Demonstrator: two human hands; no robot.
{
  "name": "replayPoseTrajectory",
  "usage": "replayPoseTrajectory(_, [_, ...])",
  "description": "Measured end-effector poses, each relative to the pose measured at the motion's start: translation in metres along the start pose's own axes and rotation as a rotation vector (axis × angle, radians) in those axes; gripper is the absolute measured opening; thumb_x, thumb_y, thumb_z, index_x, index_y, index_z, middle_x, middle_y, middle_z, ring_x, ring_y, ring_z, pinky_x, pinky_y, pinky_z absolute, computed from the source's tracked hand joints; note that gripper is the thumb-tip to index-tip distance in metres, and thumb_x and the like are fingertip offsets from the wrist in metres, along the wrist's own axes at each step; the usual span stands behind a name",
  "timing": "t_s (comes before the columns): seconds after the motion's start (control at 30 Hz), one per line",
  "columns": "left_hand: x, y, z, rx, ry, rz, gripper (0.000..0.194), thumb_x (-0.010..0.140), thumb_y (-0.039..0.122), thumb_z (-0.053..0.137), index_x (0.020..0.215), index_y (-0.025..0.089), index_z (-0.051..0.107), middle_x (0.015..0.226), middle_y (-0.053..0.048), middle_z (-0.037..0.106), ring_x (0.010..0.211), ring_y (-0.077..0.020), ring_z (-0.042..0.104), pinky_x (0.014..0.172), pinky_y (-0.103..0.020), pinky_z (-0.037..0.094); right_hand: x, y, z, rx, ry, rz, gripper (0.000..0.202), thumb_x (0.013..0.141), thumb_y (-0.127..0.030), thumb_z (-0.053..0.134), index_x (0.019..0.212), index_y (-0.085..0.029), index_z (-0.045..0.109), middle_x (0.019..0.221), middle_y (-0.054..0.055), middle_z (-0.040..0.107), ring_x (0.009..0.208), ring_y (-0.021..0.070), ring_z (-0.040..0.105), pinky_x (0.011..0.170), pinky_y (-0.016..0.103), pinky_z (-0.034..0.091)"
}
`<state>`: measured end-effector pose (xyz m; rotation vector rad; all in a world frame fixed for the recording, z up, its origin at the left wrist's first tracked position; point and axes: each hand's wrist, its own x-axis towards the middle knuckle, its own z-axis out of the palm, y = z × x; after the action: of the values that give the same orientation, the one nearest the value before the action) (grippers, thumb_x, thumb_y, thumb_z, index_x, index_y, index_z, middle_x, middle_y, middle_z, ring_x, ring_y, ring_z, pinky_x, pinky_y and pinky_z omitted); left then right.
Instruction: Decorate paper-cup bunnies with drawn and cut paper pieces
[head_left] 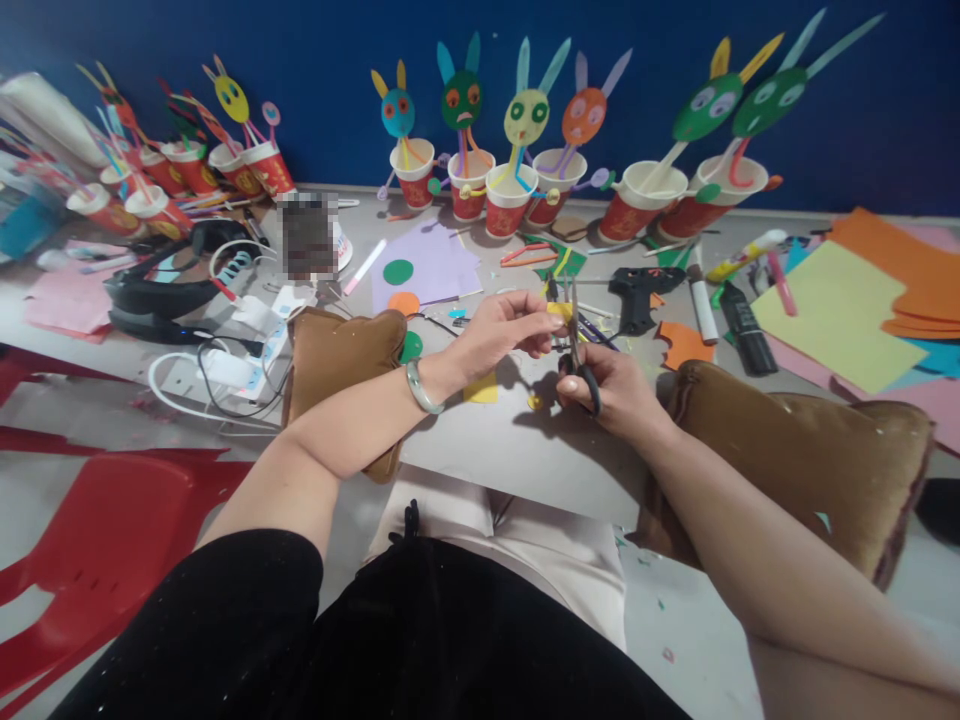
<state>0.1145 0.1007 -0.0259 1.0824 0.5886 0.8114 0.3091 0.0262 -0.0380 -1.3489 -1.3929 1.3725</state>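
Between thumb and fingers, my left hand (514, 325) pinches a small piece of yellow paper (559, 312) above the table. My right hand (619, 385) grips scissors (577, 350) by their black handles, blades pointing up and away beside the yellow paper. Whether the blades touch it I cannot tell. Under my left wrist lies a yellow paper piece (481, 388), and a small yellow cut-out (535, 402) rests on the table below my hands. Green and orange paper circles, including an orange one (403, 304), lie to the left.
Paper cups with paper-faced figures (512, 200) line the blue wall. A black glue gun (636, 298), markers (703, 305) and coloured sheets (840, 315) lie right. Brown cushions (345, 360) flank my arms. A power strip (259, 365) with cables is left, near a red chair (127, 520).
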Motion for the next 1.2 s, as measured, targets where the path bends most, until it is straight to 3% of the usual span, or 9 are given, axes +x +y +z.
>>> replayPoseTrajectory(0.43, [-0.0013,0.0021,0.0027,-0.029,0.02,-0.008,0.062,0.068,0.057,0.103,0.076,0.021,0.054,0.069,0.005,0.069,0.063,-0.0082,0.066,0.065,-0.025,0.054,0.0004,-0.0001,0.0007,-0.003,0.015,-0.013,0.07,0.058,-0.079,0.1,0.067,-0.025,0.057,0.053,0.0,0.062,0.05,0.0123,0.05,0.048,0.027,0.036])
replayPoseTrajectory(0.7, [-0.002,0.0066,0.004,-0.03,0.04,-0.035,0.054,0.077,0.048,0.101,0.075,0.021,0.054,0.069,0.004,0.068,0.062,-0.0084,0.065,0.066,-0.026,0.055,-0.0003,0.0007,-0.0002,-0.027,0.001,-0.021,0.07,0.061,-0.081,0.098,0.068,-0.026,0.055,0.053,0.0,0.061,0.049,0.0139,0.05,0.047,0.029,0.037])
replayPoseTrajectory(0.87, [-0.0009,0.0027,0.0018,-0.017,0.044,-0.013,0.055,0.078,0.052,0.1,0.077,0.021,0.054,0.074,0.004,0.071,0.065,-0.0091,0.067,0.068,-0.027,0.055,-0.0008,0.002,-0.001,-0.042,-0.003,-0.011,0.067,0.065,-0.077,0.098,0.069,-0.026,0.056,0.055,0.0,0.06,0.051,0.0148,0.05,0.047,0.03,0.036])
replayPoseTrajectory(1.07, [0.0002,0.0005,-0.0004,-0.04,0.025,0.021,0.064,0.065,0.061,0.104,0.077,0.021,0.055,0.071,0.004,0.071,0.062,-0.0083,0.065,0.064,-0.025,0.055,-0.0012,-0.0005,0.0011,-0.028,0.009,0.003,0.071,0.06,-0.081,0.098,0.068,-0.026,0.054,0.053,-0.001,0.06,0.049,0.0134,0.048,0.046,0.029,0.034])
replayPoseTrajectory(1.2, [0.0002,0.0018,0.0003,-0.003,0.048,0.012,0.062,0.071,0.06,0.101,0.076,0.022,0.053,0.071,0.005,0.07,0.062,-0.0077,0.066,0.065,-0.025,0.055,-0.0016,-0.0024,0.0014,-0.019,0.005,-0.004,0.07,0.06,-0.08,0.099,0.067,-0.026,0.054,0.052,-0.001,0.06,0.048,0.0129,0.047,0.046,0.029,0.033])
